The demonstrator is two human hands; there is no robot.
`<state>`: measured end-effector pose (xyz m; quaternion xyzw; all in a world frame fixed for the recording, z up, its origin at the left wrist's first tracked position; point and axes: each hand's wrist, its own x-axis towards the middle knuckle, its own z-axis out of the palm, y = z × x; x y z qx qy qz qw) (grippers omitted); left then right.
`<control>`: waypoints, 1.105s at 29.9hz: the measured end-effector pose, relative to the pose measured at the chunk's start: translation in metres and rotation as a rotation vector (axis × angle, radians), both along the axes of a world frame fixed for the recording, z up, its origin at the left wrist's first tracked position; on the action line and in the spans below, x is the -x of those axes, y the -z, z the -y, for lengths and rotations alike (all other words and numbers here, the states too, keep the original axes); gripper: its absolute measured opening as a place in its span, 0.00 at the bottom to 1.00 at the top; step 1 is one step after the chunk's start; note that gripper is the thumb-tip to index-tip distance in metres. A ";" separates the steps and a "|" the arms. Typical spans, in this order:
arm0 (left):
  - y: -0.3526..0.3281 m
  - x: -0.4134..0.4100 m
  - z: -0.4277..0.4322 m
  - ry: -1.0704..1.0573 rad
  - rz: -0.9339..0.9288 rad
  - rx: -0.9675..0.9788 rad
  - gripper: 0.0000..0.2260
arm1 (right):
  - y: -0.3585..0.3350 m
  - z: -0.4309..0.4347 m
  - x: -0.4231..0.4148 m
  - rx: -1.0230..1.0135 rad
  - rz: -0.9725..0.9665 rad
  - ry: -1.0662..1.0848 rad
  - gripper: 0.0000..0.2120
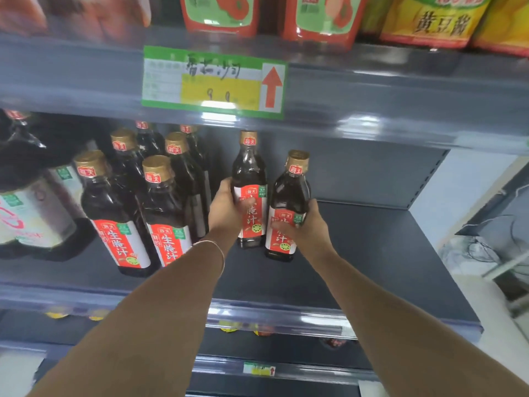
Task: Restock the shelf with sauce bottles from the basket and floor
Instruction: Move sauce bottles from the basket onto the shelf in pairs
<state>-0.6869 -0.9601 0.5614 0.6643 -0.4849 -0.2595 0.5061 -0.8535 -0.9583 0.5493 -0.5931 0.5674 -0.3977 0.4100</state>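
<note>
Reaching into the middle shelf [372, 253], both hands each hold a dark sauce bottle with a gold cap and a red-and-white label. The left hand [226, 209] grips the farther bottle [248, 170] at its label, curled round it from the left, and a thin bracelet [213, 244] circles that wrist. The right hand [307, 229] grips the nearer bottle [290, 193] low on its label, curled round it from the right. The two bottles are upright and just beside each other, the nearer one slightly to the right and forward. Their bases are down at the shelf board, though I cannot tell whether they rest on it or hang just above it. To their left, near but apart, a group of stocked bottles [114, 207] of the same kind stands in rows running back, and farther left are larger dark bottles [31, 202], blurred. To the right of the held pair the dark grey shelf board runs on to the shelf's end. On the rail of the shelf above hangs a green-edged price tag [213, 81] with a yellow field and a red arrow pointing up. Above it sit red pouches [220, 15] and yellow pouches [438, 21]. A smaller price tag [259, 369] shows on a lower rail.
</note>
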 end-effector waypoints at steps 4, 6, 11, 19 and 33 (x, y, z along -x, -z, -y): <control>0.006 0.006 0.017 0.019 -0.018 0.060 0.19 | 0.002 0.013 -0.002 0.022 -0.009 0.000 0.27; 0.006 0.008 0.025 0.009 -0.049 0.079 0.20 | 0.003 0.021 -0.004 0.035 -0.013 0.007 0.27; 0.009 0.002 0.039 0.086 -0.078 0.129 0.21 | 0.005 0.034 -0.010 0.060 -0.004 0.021 0.24; 0.007 -0.009 0.039 0.153 -0.220 0.213 0.26 | 0.007 0.040 -0.017 0.061 -0.014 0.027 0.24; 0.015 -0.008 0.040 -0.015 -0.157 0.037 0.23 | 0.007 0.036 -0.021 0.083 0.031 0.037 0.26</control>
